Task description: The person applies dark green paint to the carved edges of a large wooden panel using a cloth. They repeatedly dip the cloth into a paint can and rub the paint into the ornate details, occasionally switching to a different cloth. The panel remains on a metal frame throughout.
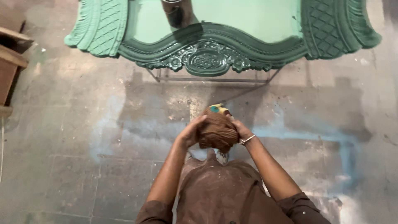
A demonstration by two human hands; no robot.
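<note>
While both hands work at waist height above the floor (83,137), the brown cloth (216,132) sits bunched between them, in front of the person's brown shirt (224,195). The left hand (191,133) is curled around the cloth's left side, fingers wrapped onto it. The right hand (239,129), with a bracelet (247,140) at the wrist, closes on the right side; most of its fingers are hidden behind the fabric. A small yellow object with a green spot (218,109) shows at the top of the bundle; whether it is wrapped in the cloth or only rests against it cannot be told.

The green carved frame (207,54) stands well apart, ahead of the hands, on a thin metal stand (211,79). A dark can (175,12) rests on its flat green panel.

For a clean result, judged from this grip:
- Keep both hands opposed so the bundle stays compact.
- Fold loose edges inward; a trailing corner could drag on the painted carving.
- Keep the yellow object seated on top, where a thumb can steady it.
- Hold the bundle clear of the shirt, which already shows pale spots.
</note>
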